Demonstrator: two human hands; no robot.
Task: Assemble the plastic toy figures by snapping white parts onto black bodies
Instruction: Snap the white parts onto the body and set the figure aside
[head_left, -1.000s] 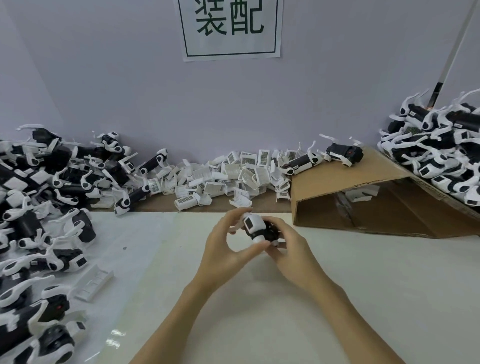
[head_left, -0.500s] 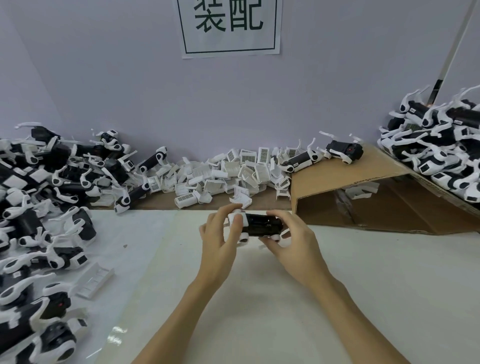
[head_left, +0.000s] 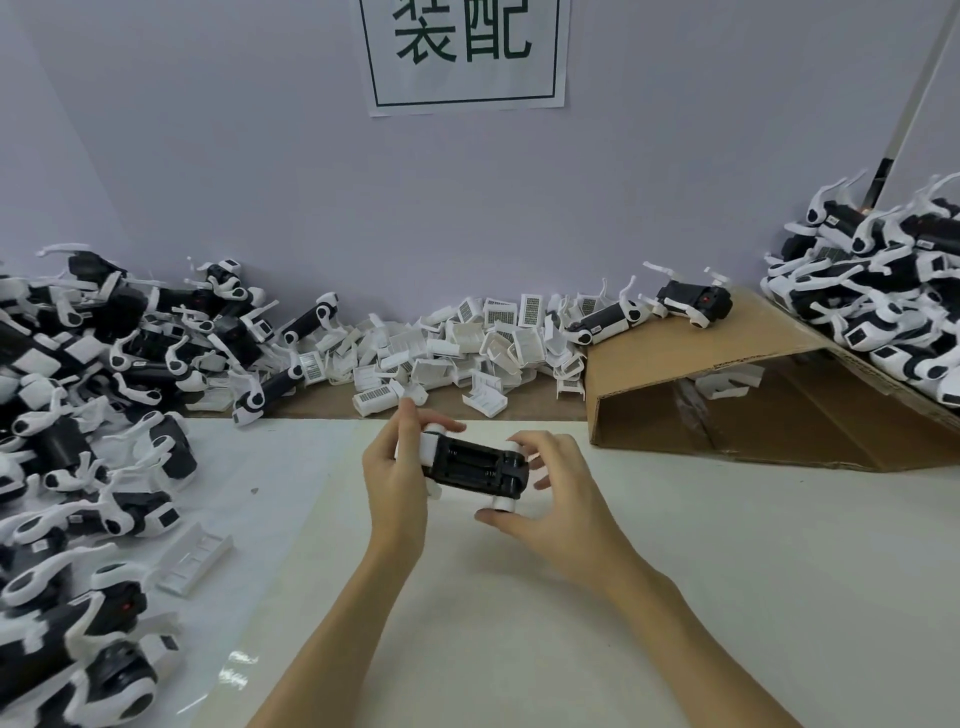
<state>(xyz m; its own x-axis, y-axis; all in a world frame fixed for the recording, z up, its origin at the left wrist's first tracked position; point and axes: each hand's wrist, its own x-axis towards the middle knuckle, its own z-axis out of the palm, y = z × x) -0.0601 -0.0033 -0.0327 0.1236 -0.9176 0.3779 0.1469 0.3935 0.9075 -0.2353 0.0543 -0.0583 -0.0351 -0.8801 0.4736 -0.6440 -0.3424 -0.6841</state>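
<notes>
Black plastic toy body (head_left: 475, 467) with white round parts at its ends is lying sideways between the two hands, raised just above the pale counter (head_left: 675, 545) — its open underside is facing the camera. In the head view, the left hand (head_left: 397, 483) is gripping the left end, thumb curled over a white part (head_left: 431, 444) and fingers wrapping behind. The right hand (head_left: 553, 499) is cupping the right end, its thumb pressing up under a white knob (head_left: 503, 503) and its fingertips curling over the top. Behind the hands, a heap of loose white plastic clip pieces (head_left: 457, 348) is lying along the lilac wall. Piles of black-and-white toy figures (head_left: 93, 395) are crowding the left side, and another pile (head_left: 883, 296) is sitting at the right — beside a slanted brown cardboard sheet (head_left: 727, 374).
</notes>
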